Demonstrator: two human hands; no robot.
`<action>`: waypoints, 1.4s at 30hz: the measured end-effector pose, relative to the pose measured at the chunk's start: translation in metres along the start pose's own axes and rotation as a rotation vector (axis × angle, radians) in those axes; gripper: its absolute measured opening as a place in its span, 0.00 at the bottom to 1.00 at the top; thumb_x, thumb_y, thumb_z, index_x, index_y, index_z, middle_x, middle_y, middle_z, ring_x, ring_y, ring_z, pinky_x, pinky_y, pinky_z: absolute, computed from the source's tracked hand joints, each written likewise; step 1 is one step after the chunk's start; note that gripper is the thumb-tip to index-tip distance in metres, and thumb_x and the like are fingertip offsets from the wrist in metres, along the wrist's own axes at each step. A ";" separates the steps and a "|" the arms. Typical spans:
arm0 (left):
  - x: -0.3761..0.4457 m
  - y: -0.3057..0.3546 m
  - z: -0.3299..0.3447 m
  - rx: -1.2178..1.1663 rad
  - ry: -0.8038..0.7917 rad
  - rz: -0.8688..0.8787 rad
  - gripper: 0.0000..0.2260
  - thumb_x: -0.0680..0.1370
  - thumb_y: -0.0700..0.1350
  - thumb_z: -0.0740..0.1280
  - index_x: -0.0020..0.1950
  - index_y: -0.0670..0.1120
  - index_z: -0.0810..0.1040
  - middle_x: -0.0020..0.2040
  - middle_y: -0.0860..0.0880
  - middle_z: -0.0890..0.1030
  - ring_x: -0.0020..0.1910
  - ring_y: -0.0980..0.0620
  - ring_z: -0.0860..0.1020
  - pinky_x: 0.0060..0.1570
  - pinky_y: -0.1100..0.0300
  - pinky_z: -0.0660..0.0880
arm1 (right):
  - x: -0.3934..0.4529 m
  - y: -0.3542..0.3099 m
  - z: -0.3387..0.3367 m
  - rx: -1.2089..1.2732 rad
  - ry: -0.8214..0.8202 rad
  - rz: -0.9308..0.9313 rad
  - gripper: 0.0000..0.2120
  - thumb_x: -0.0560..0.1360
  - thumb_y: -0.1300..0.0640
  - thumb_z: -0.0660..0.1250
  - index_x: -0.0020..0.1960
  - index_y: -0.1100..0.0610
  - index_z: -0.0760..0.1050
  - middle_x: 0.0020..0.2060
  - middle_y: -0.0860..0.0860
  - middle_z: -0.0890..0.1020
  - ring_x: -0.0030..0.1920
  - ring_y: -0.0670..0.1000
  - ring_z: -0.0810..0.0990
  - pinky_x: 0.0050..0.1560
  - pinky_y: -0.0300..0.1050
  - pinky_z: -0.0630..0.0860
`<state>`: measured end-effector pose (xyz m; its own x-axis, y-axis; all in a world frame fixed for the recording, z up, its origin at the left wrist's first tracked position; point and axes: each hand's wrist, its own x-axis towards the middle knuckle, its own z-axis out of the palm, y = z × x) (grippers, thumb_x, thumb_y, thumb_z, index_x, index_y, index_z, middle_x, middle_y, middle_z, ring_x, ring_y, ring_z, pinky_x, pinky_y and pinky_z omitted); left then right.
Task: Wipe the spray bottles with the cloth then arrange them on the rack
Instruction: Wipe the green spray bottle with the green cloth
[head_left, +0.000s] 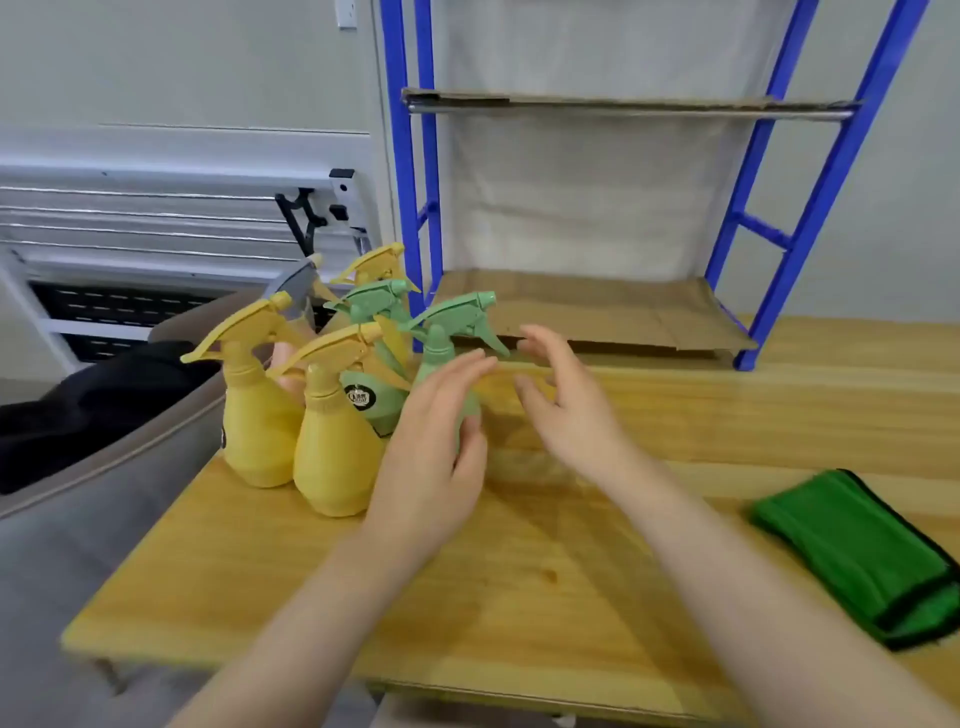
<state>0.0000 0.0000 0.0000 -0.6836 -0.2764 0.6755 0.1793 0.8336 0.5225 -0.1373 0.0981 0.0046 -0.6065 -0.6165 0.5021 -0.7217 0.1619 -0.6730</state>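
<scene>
Upright green spray bottle (445, 358), nozzle rightward

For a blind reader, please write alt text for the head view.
A person's left hand touches a green spray bottle while the open right hand hovers beside it, above a wooden table. Yellow and green bottles cluster at left; a folded green cloth lies right, a blue rack behind.

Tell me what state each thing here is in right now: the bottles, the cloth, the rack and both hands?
Front green spray bottle: upright on the table, left hand on it.
Other spray bottles: upright, clustered at the table's left end.
Green cloth: folded, lying untouched at the right.
Blue rack: shelves lined with cardboard, no bottles on them.
Left hand: fingers straight, thumb against the bottle.
Right hand: open, holding nothing, just beside the bottle.
Wooden table: carries everything.
</scene>
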 end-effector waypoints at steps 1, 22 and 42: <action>-0.002 -0.004 0.002 0.006 0.010 -0.039 0.24 0.77 0.32 0.61 0.72 0.46 0.69 0.72 0.51 0.70 0.74 0.58 0.63 0.73 0.64 0.57 | 0.004 0.003 0.006 0.053 0.002 0.045 0.22 0.80 0.60 0.64 0.72 0.55 0.66 0.62 0.49 0.76 0.65 0.48 0.74 0.66 0.44 0.70; 0.010 -0.028 0.031 -0.071 -0.008 -0.165 0.32 0.76 0.40 0.64 0.78 0.50 0.58 0.79 0.56 0.54 0.78 0.58 0.52 0.67 0.38 0.68 | 0.031 0.014 -0.002 0.416 0.170 0.171 0.07 0.82 0.60 0.60 0.53 0.54 0.77 0.48 0.47 0.83 0.50 0.44 0.81 0.53 0.48 0.80; 0.071 -0.034 0.078 -0.667 -0.104 -0.323 0.10 0.75 0.53 0.67 0.56 0.56 0.77 0.56 0.53 0.82 0.59 0.53 0.79 0.65 0.49 0.73 | 0.012 0.036 -0.071 0.272 0.089 0.312 0.10 0.82 0.59 0.61 0.60 0.50 0.77 0.49 0.44 0.83 0.42 0.31 0.77 0.46 0.27 0.72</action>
<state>-0.1100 -0.0106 -0.0101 -0.8325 -0.3838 0.3997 0.3269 0.2422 0.9135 -0.1941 0.1514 0.0252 -0.8173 -0.4989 0.2882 -0.3913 0.1135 -0.9132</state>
